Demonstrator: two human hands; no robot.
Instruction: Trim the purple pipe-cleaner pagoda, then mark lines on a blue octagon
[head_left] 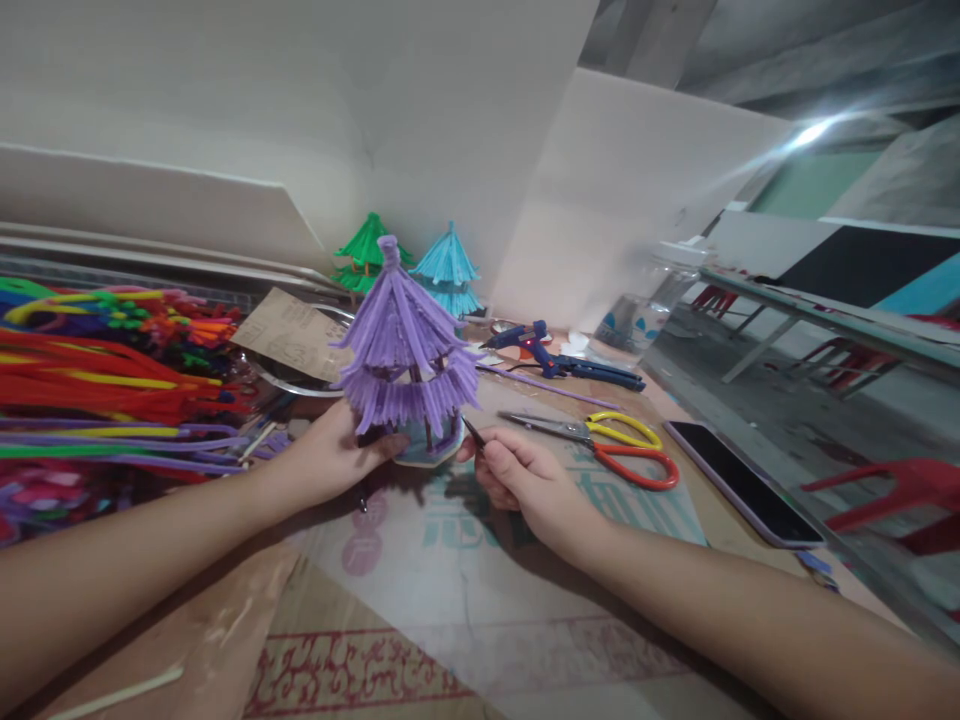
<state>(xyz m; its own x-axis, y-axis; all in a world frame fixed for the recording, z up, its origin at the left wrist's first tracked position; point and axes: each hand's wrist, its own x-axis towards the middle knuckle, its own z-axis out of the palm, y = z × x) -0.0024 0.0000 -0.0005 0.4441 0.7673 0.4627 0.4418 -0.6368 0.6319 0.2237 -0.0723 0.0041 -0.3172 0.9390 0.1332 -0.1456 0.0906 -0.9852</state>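
A purple two-tiered pavilion model (401, 340), its roofs made of fuzzy pipe cleaners, stands upright on a pale flat base. My left hand (334, 455) is closed on the base's left side, with some fingers hidden behind the model. Pinched in my right hand (517, 475) is a slim dark pointed tool (474, 434); its exact kind is unclear. The tool's tip is close to the right edge of the lower roof, and I cannot tell whether it touches. Behind the purple model stand a green pavilion (371, 240) and a light blue pavilion (450, 262).
Scissors (637, 468) with yellow and red handles lie right, near a phone (742, 480). Behind them are a blue glue gun (525, 340), dark-handled pliers (600, 374) and a clear jar (645, 300). Bundled pipe cleaners (112, 375) fill the left. White boards rise behind.
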